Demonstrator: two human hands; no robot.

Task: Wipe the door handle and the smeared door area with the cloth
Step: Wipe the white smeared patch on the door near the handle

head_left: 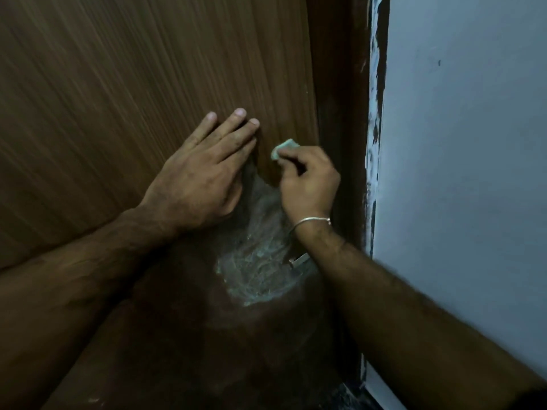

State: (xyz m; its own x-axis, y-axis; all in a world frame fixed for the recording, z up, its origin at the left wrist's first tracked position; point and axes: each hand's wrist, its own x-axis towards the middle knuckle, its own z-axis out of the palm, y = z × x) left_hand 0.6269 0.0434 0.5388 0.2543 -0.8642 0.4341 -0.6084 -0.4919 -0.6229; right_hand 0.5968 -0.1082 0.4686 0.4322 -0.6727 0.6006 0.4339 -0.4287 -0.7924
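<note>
Right hand (307, 184) fingers pinch cloth (284, 147) against door (148, 84); left hand (198, 176) flat.

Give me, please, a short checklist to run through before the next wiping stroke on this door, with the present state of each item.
1. Cloth in hand: ok. The right hand pinches the small pale green cloth against the door.
2. Door steadied: ok. The left hand lies flat on the wood, fingers straight.
3. Smeared area cleared: not ok. A whitish smear shows below both hands.
4. Cloth on the smear: not ok. It sits above the smear, on cleaner wood.
5. Door handle wiped: cannot tell. Only a metal bit shows beside the right forearm; the rest is hidden.
6. Cloth's condition: cannot tell. Most of it is hidden in the fingers.
</note>
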